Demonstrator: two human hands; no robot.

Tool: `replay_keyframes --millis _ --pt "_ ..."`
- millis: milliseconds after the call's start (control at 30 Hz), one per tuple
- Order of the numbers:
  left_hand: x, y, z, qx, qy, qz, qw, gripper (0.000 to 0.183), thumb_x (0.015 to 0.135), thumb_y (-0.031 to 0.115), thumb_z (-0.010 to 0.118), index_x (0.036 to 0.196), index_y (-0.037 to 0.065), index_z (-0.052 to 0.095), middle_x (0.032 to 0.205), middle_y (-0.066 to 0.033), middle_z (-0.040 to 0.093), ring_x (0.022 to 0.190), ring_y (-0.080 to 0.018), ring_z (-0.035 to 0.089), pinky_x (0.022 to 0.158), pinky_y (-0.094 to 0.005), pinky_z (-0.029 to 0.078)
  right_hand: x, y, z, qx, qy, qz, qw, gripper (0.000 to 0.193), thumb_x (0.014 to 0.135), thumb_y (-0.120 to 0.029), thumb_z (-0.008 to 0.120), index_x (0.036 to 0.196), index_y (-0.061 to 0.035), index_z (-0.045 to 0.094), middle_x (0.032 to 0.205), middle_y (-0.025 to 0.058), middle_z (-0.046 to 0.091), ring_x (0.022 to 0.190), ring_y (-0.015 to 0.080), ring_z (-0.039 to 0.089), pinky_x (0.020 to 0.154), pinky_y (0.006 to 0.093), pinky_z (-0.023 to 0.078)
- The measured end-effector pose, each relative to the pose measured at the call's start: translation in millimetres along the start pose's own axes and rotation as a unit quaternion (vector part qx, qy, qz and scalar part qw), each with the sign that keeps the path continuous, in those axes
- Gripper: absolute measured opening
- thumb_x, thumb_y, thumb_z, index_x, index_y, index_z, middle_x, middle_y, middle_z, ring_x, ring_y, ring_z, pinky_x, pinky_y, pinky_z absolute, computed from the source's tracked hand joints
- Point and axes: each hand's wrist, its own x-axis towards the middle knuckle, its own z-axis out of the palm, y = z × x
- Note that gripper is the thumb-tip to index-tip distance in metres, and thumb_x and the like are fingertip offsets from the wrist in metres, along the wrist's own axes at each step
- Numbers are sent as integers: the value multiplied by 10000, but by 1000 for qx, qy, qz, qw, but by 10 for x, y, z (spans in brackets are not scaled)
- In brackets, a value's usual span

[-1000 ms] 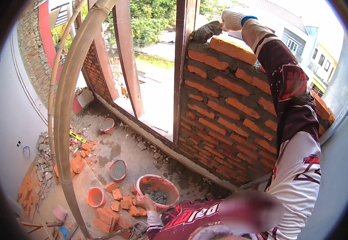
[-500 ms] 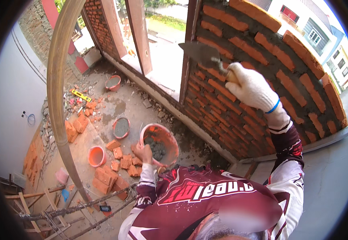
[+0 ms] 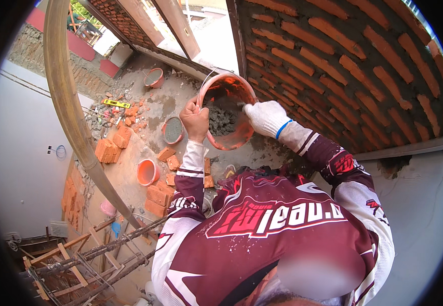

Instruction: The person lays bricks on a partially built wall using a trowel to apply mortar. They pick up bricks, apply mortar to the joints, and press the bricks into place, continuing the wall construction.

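My bare left hand (image 3: 196,121) grips the left rim of an orange bucket (image 3: 235,145), its fingers wrapped over the edge. The bucket is tilted toward me, and grey wet mortar (image 3: 222,121) lies inside it. My right hand (image 3: 268,118), in a white knitted glove with a blue cuff band, is closed at the bucket's right side. It holds the trowel seen earlier; the blade is blurred and mostly hidden inside the bucket. Just beyond my right hand rises a brick wall (image 3: 328,66) with dark mortar joints.
Below lie loose bricks (image 3: 156,199), a smaller bucket of mortar (image 3: 172,130), an orange bucket (image 3: 147,172) and a yellow spirit level (image 3: 116,103). A curved bamboo pole (image 3: 61,97) stands at the left. Wooden scaffolding (image 3: 73,260) is at the lower left.
My right hand has come down from the wall to the bucket with the trowel. The bucket, in my left hand, has been raised and tilted. The whole view has shifted.
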Motion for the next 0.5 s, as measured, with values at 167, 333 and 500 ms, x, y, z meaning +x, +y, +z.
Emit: replay_keyframes --millis 167,333,500 --pt "-29 -6 171 -47 -22 -30 998 345 790 -76 617 1118 -72 723 710 105 521 612 2 416 562 -188 358 -133 -127 -210 31 -55 -110 992 169 898 -85 582 976 -2 707 886 219 763 827 374 770 723 493 612" --pt "-160 118 347 -52 -34 -79 995 354 795 -80 610 1130 -66 724 812 63 631 637 -8 475 578 -186 380 -159 350 -122 -21 -67 75 995 266 903 -192 650 1066 -12 759 1022 219 769 945 368 763 799 482 604" --pt "-275 240 456 -60 -74 56 994 256 773 -83 622 1010 -81 719 801 59 619 628 -15 448 556 -206 368 -336 327 411 320 -169 -75 929 347 895 -303 671 1060 1 692 912 200 722 882 364 706 815 475 549"
